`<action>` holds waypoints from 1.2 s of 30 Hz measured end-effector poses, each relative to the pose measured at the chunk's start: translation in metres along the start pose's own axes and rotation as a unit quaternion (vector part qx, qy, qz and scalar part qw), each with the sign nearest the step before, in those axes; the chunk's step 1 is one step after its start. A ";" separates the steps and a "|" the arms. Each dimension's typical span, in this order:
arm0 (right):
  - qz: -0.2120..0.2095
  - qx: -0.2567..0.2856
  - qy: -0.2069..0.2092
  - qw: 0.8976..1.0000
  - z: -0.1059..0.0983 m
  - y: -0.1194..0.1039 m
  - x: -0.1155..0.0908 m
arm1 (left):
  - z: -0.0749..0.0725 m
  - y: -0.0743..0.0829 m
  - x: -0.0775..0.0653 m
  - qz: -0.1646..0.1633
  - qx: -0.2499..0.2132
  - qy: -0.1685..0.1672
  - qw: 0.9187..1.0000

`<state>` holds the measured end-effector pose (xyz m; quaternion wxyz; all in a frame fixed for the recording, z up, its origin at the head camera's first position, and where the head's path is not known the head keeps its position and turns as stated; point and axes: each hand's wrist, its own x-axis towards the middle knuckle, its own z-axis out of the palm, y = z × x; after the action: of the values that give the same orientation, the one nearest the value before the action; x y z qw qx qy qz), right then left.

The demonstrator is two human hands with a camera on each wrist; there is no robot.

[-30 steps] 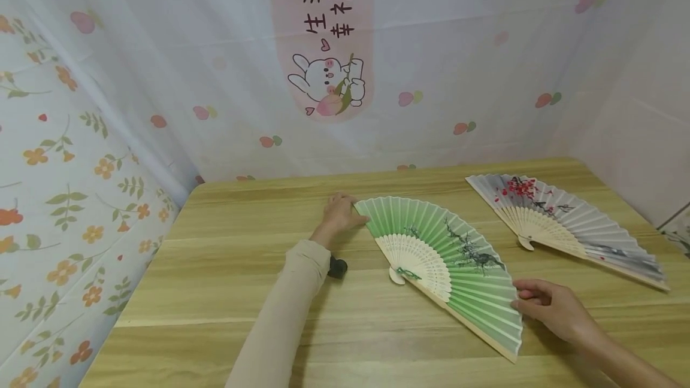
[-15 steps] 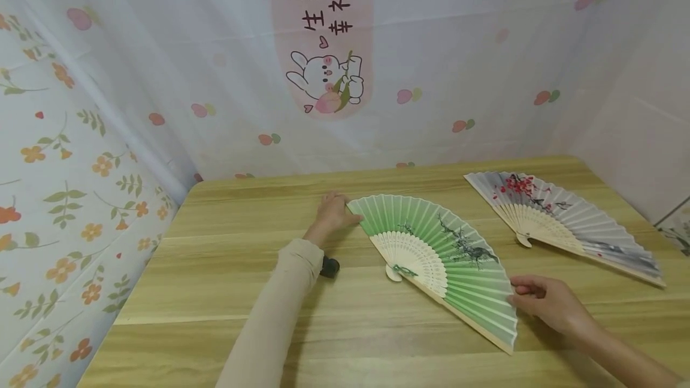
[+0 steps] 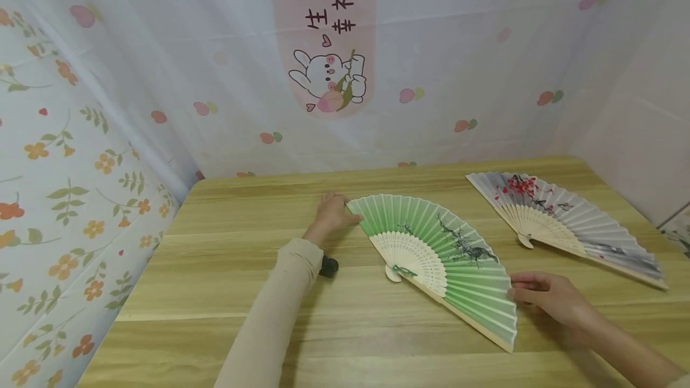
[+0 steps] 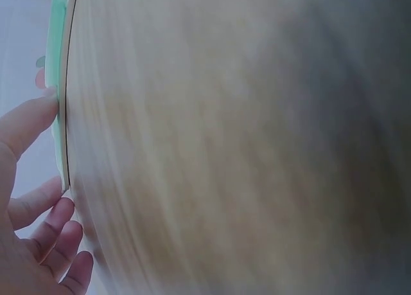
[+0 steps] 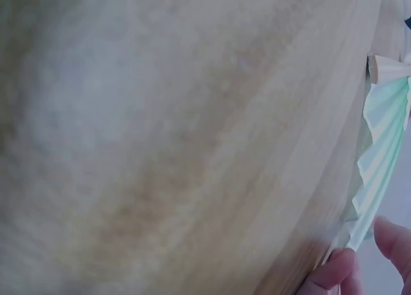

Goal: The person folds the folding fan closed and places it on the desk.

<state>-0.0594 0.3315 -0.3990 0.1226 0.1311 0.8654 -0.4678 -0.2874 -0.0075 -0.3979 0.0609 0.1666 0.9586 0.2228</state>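
Note:
A green folding fan lies spread on the wooden table, its pale slatted ribs towards the person. My left hand is at its upper left corner; in the left wrist view the thumb lies against the green face and the index finger is at the corner, pinching it. My right hand is at the fan's right edge. From the right wrist, an index finger touches the pleated rim, while the thumb stands slightly off it. A grey-white folding fan with red blossoms lies spread at the right.
Beside the left wrist is a small black object, probably worn there. The wooden table reaches back to a white printed curtain. Floral cloth hangs along the left side.
The green fan has slid slightly left together with both hands, then stayed in place over the last half second. The right hand has shifted a little upward along the rim. The grey-white fan has not moved.

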 end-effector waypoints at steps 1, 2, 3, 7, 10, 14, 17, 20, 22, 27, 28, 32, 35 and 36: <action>0.001 0.000 -0.002 1.000 -0.001 0.000 0.000 | 0.000 0.000 0.000 0.001 -0.001 0.000 1.000; 0.001 0.000 -0.005 1.000 -0.001 0.001 0.001 | 0.000 0.000 0.000 0.002 -0.002 -0.001 1.000; 0.001 0.004 -0.007 1.000 -0.002 0.001 0.001 | 0.000 0.000 0.000 0.002 -0.002 -0.001 1.000; 0.002 0.016 -0.014 1.000 -0.003 0.001 0.003 | 0.000 0.000 0.000 0.002 -0.006 -0.003 1.000; 0.005 0.020 -0.018 1.000 -0.004 0.001 0.004 | 0.000 0.000 -0.001 0.001 -0.010 -0.005 1.000; 0.011 0.028 -0.023 0.999 -0.004 0.001 0.005 | -0.002 -0.001 -0.002 0.001 -0.016 -0.007 1.000; 0.014 0.034 -0.027 0.999 -0.004 0.000 0.005 | -0.003 -0.002 -0.003 0.000 -0.023 -0.006 1.000; 0.015 0.038 -0.030 0.999 -0.003 -0.002 0.005 | -0.004 -0.005 -0.004 -0.002 -0.031 -0.003 0.999; 0.014 0.041 -0.036 0.998 -0.003 -0.003 0.006 | -0.004 -0.007 -0.004 -0.006 -0.036 -0.004 0.999; 0.008 0.069 -0.057 0.996 -0.003 -0.003 0.009 | -0.005 -0.011 -0.005 -0.012 -0.041 -0.006 0.999; 0.008 0.078 -0.060 0.995 -0.003 -0.002 0.010 | -0.006 -0.012 -0.005 -0.012 -0.043 -0.006 0.999; 0.006 0.104 -0.068 0.992 -0.001 -0.003 0.012 | -0.007 -0.015 -0.007 -0.009 -0.044 -0.002 0.999; -0.004 0.112 -0.069 0.991 0.000 -0.005 0.013 | -0.009 -0.017 -0.008 -0.007 -0.042 0.003 0.999; -0.007 0.113 -0.069 0.991 0.001 -0.006 0.014 | -0.010 -0.018 -0.008 -0.007 -0.043 0.004 0.999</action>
<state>-0.0744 0.3293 -0.3995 0.1632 0.1054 0.7975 -0.5712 -0.2868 -0.0297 -0.3968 0.0660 0.1561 0.9495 0.2642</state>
